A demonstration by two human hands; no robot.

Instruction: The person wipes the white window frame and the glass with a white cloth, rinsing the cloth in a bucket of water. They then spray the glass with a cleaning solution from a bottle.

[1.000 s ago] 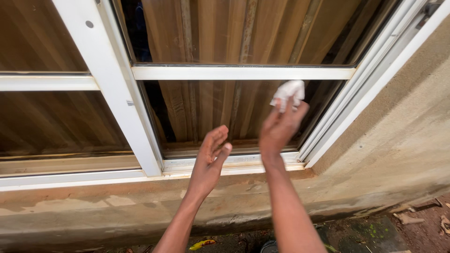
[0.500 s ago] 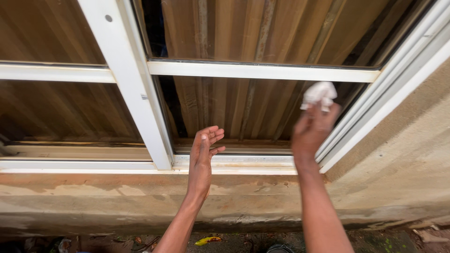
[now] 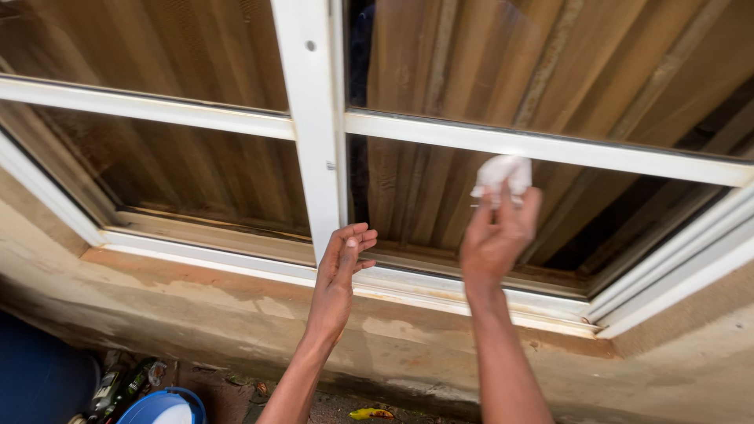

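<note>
1 crumpled white cloth (image 3: 503, 174) sits bunched at the fingertips of the right hand (image 3: 495, 235), whose fingers are closed around it and press it against the lower right glass pane (image 3: 424, 208), just under the white crossbar (image 3: 542, 149) of the window. The left hand (image 3: 339, 271) is raised beside the white upright post (image 3: 314, 118), empty, its fingers spread loosely and touching nothing that I can see. Judging by the glass, the wiping looks partway along: the pane near the cloth reads fairly clear, while faint streaks and haze show higher up, and the bottom track (image 3: 440, 286) carries brown grime and rust-coloured staining that seems untouched. The frame is smooth painted metal, straight-edged, with 1 small screw head on the post. Brown ribbed sheeting shows in the glass in vertical folds. Below, the concrete sill (image 3: 196, 306) is rough, blotchy and stained orange, sloping into a coarse plastered wall (image 3: 691, 345) on the right. Down at the ground, a blue rounded container (image 3: 161, 408) and some litter lie at the lower left.
</note>
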